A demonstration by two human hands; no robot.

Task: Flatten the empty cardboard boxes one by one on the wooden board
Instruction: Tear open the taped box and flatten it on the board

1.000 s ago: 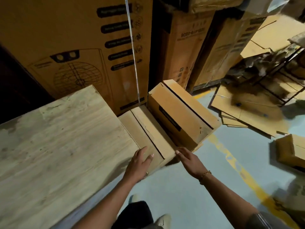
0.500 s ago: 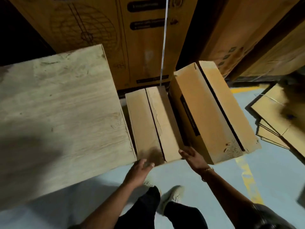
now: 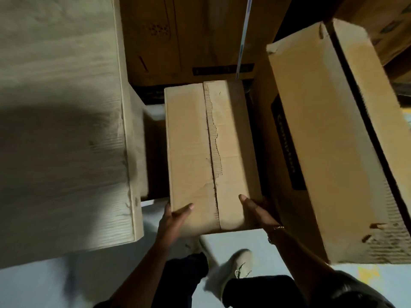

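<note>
Gripping the small cardboard box [image 3: 200,152] at its near end, beside the wooden board [image 3: 62,130].

Held by the left hand [image 3: 172,218] at the near left corner and by the right hand [image 3: 255,211] at the near right, with thumbs pressed on top and other fingers curled round the sides, mostly hidden. Likely light, fairly stiff, yet weak along the torn top seam beyond the thumbs; better taken by the side walls than the flaps. Left of the fingers, near but apart: one board. Right of them, close beside: one longer box [image 3: 329,141]. Beyond the fingertips: one big printed carton [image 3: 189,41]. Two boxes to flatten in view.
</note>
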